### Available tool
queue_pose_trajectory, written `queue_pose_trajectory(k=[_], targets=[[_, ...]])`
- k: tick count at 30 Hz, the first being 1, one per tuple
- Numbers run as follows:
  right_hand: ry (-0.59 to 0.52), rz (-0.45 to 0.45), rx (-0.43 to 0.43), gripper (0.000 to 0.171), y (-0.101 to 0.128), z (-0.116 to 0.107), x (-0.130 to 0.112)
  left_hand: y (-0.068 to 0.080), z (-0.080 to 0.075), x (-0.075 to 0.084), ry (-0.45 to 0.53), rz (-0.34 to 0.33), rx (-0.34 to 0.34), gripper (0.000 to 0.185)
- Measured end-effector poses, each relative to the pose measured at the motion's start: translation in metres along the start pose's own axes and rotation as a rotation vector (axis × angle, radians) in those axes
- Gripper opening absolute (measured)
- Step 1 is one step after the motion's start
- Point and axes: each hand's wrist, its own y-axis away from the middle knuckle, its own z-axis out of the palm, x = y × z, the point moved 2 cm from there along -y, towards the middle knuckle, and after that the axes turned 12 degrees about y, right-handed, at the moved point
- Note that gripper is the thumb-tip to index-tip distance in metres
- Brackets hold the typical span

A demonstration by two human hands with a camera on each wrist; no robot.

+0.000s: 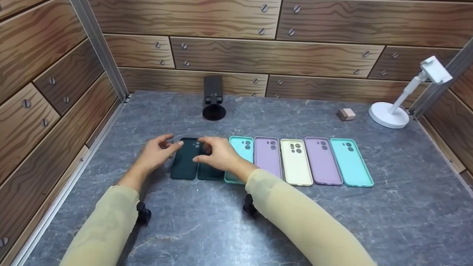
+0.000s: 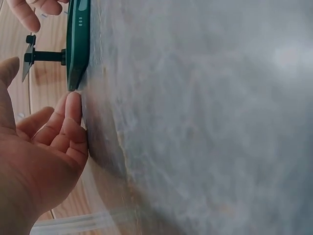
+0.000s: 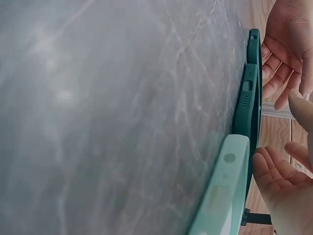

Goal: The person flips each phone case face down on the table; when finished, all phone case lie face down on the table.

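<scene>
Row of seven phone cases point(image 1: 271, 159) inspected, laid side by side on the grey marbled tabletop point(image 1: 207, 229), camera cutouts at the far end. Order from my left: first dark green case point(image 1: 184, 160), second dark green case point(image 1: 210, 174), turquoise case point(image 1: 242, 147), purple case point(image 1: 266, 153), cream case point(image 1: 296, 162), another purple one, another turquoise one.

My left hand point(image 1: 155, 153) stands at the outer left edge of the first dark green case. Fingers are loosely bent, thumb spread away from them, its tip over that edge; nothing is pinched. The left wrist view shows a fingertip right at the case's corner; whether it bears on it I cannot tell.

My right hand point(image 1: 221, 153) is over the second dark green case and covers much of it. Thumb and fingers are apart, with nothing gripped between them; contact with the case cannot be confirmed. My right forearm crosses above the turquoise case's near part.

Surroundings noted: black stand point(image 1: 213, 87) behind the left part of the row; small pinkish block point(image 1: 346, 114) and white stand point(image 1: 411, 86) at the far right; wood-patterned panels point(image 1: 236, 55) behind.
</scene>
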Motion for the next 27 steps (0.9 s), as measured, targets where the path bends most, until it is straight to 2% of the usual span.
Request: queue_pose_trajectory(k=[11,27], targets=[[-0.025,0.01,-0.015,0.06,-0.006,0.008,0.002,-0.007,0.005,-0.003,0.002,-0.026,-0.018,0.069],[0.017,0.016,-0.017,0.051,-0.011,0.014,0.005,-0.009,0.006,-0.008,0.007,0.014,-0.008,0.059]])
